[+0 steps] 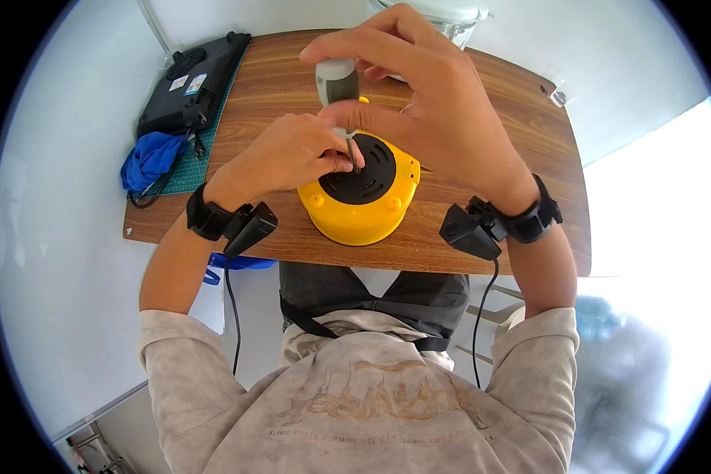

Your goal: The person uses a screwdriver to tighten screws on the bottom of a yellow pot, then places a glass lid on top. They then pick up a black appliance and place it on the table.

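Observation:
A yellow round appliance (359, 227) lies on the wooden table in front of me, its slotted black base plate (378, 168) facing up. Over that plate stands a screwdriver (336, 79) with a grey and white handle, nearly upright, its shaft pointing down to the plate. My right hand (450, 103) grips the handle between thumb and fingers from the right. From the left, my left hand (288, 150) closes its fingertips around the lower shaft, close to the plate. The fingers partly hide the screwdriver's tip; whether a screw sits under it I cannot tell.
At the far left, a black vented appliance (213, 59) rests on a green cutting mat (188, 170), with a bunched blue cloth (156, 158) and a cable beside it. A glass pot with a pale lid (450, 11) stands at the back, behind my right hand.

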{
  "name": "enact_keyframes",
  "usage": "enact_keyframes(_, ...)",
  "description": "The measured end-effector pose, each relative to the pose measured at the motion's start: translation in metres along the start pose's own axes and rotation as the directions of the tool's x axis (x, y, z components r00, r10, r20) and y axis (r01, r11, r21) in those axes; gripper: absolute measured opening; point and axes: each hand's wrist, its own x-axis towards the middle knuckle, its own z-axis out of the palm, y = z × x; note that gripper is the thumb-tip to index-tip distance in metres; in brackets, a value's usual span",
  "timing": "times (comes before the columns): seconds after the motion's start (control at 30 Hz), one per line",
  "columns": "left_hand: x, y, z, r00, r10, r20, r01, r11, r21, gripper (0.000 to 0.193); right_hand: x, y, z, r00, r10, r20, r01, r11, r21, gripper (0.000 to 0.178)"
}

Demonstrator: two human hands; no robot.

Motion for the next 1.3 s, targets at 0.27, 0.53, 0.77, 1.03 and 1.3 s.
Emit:
enact_keyframes(0.27, 0.002, 0.006, -0.001, 0.999, 0.006, -0.035, -0.005, 0.999, 0.034, 0.014, 0.003, 0.003, 0.002, 0.996, 0.091, 0.013, -0.091, 0.979, 0.181, 0.043)
enact_keyframes(0.53, -0.002, 0.007, -0.004, 0.999, 0.020, -0.029, -0.018, 0.998, 0.068, 0.017, 0.005, -0.019, -0.006, 0.979, 0.197, 0.045, -0.201, 0.968, 0.148, 0.038)
enact_keyframes(0.77, -0.004, 0.008, -0.002, 0.997, -0.052, -0.063, 0.046, 0.995, -0.092, 0.022, -0.007, 0.008, 0.014, 0.986, 0.081, -0.143, -0.068, 0.993, 0.099, 0.042)
enact_keyframes(1.03, -0.008, 0.007, -0.003, 0.996, -0.072, -0.052, 0.069, 0.996, -0.057, 0.019, -0.005, 0.003, 0.018, 0.978, 0.166, -0.123, -0.132, 0.960, 0.245, 0.044)
enact_keyframes(1.3, -0.008, 0.000, 0.007, 0.987, -0.106, -0.118, 0.086, 0.982, -0.166, 0.016, -0.009, 0.009, 0.026, 0.983, 0.153, -0.102, -0.131, 0.971, 0.201, 0.056)
